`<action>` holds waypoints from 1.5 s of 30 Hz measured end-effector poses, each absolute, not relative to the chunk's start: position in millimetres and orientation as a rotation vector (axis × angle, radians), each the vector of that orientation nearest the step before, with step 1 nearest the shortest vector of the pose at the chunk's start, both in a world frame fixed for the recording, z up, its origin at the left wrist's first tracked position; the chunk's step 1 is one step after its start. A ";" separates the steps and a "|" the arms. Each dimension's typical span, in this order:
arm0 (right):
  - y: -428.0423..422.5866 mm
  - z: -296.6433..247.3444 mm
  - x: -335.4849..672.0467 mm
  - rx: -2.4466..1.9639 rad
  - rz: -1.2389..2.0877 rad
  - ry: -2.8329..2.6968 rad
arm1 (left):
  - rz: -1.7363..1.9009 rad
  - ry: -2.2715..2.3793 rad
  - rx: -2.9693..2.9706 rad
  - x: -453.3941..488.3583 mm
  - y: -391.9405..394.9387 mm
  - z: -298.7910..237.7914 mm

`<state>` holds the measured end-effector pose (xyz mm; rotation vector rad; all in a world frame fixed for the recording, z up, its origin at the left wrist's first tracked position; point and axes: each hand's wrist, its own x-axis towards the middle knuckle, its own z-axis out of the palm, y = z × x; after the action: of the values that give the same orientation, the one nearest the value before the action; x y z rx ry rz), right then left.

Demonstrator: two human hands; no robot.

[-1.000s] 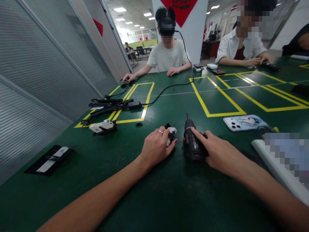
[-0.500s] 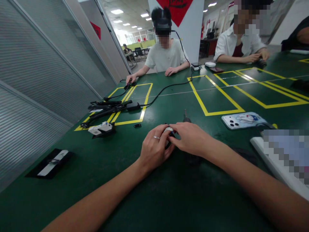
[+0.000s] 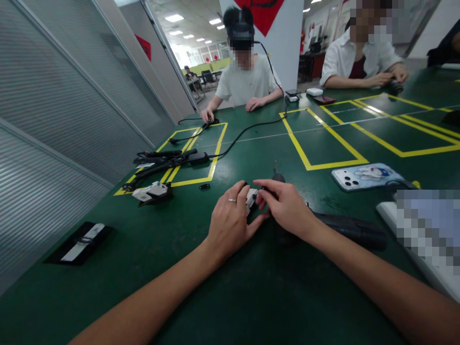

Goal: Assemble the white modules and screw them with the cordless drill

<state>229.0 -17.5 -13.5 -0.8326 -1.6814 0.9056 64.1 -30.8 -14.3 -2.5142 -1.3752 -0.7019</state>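
Observation:
My left hand [image 3: 227, 218] is closed around a small white part [image 3: 251, 200] with black and blue bits, holding it on the table; my fingers hide much of it. Just to its right, my right hand [image 3: 287, 206] has its fingertips pinched on a small black piece [image 3: 265, 189], close to the white part. Beneath my right hand and wrist lies a black power drill [image 3: 354, 231] on its side. Its thin bit [image 3: 276, 166] points away from me, and the hand covers the middle of the tool.
To the left lie a similar white-and-black part [image 3: 153, 192], a black oval piece [image 3: 204, 186], a black pad with a white strip [image 3: 82, 242], and black cabled gear [image 3: 165, 160]. A phone [image 3: 366, 176] and a white-edged device [image 3: 388, 211] are at right. Two people sit opposite.
My right hand has drawn back slightly from the white part, its fingers now on a small black piece. More of the drill shows. The hand of the person opposite has shifted to the right.

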 end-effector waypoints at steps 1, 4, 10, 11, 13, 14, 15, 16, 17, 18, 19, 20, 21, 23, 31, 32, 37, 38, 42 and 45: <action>-16.4 -12.9 229.9 -0.828 0.958 -1.639 | -0.634 -1.414 -2.496 64.1 -30.7 -14.3; -14.8 -10.6 231.6 -0.785 1.068 -1.561 | -0.485 -1.457 -2.466 61.8 -28.1 -16.3; -14.4 -12.6 231.0 -0.733 1.098 -1.564 | -0.360 -1.496 -2.472 53.3 -20.4 -19.8; -14.2 -14.2 230.9 -0.726 1.100 -1.561 | -0.365 -1.503 -2.483 53.0 -20.4 -19.1; -14.0 -17.9 230.9 -0.716 1.102 -1.560 | -0.438 -1.504 -2.494 54.0 -22.0 -16.4; -14.1 -19.5 231.1 -0.710 1.101 -1.572 | -0.496 -1.494 -2.498 54.9 -23.4 -14.4; -14.3 -20.8 231.3 -0.710 1.094 -1.597 | -0.560 -1.472 -2.504 55.9 -24.9 -12.2; -14.9 -21.7 231.5 -0.715 1.075 -1.637 | -0.621 -1.434 -2.517 56.6 -26.3 -9.9; -15.7 -22.0 231.7 -0.722 1.041 -1.689 | -0.673 -1.378 -2.539 57.0 -27.3 -7.8; -16.7 -21.9 231.9 -0.732 0.997 -1.747 | -0.713 -1.309 -2.565 56.7 -27.8 -6.1; -18.0 -21.4 232.0 -0.748 0.950 -1.800 | -0.739 -1.232 -2.595 55.7 -27.6 -4.9; -19.3 -20.6 232.1 -0.761 0.916 -1.837 | -0.755 -1.157 -2.621 54.2 -26.8 -4.3; -20.5 -19.7 232.3 -0.771 0.900 -1.863 | -0.765 -1.100 -2.638 52.2 -25.4 -4.4; -22.5 -17.7 232.7 -0.779 0.905 -1.887 | -0.800 -1.052 -2.654 47.6 -21.5 -6.0; -23.5 -13.4 236.3 -0.734 0.864 -2.036 | -1.156 -1.068 -2.935 41.1 -15.0 -9.4; -23.6 -13.5 236.6 -0.748 0.854 -2.056 | -1.194 -1.047 -2.950 41.4 -15.4 -8.6; -25.1 -13.8 237.6 -0.792 0.846 -2.097 | -1.206 -1.060 -3.007 43.7 -17.4 -5.0; -25.4 -13.3 237.9 -0.791 0.852 -2.099 | -1.200 -1.079 -3.011 44.1 -17.6 -5.0; -25.3 -10.3 239.3 -0.732 0.917 -2.087 | -1.247 -1.163 -2.992 45.0 -17.9 -8.3; -23.6 -10.6 239.6 -0.675 0.953 -2.051 | -1.312 -1.189 -2.979 45.2 -17.9 -10.3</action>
<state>239.6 -23.6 -10.6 -0.6745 -2.0509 0.9525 45.2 -17.9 -10.3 -2.9786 -1.1885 -1.3121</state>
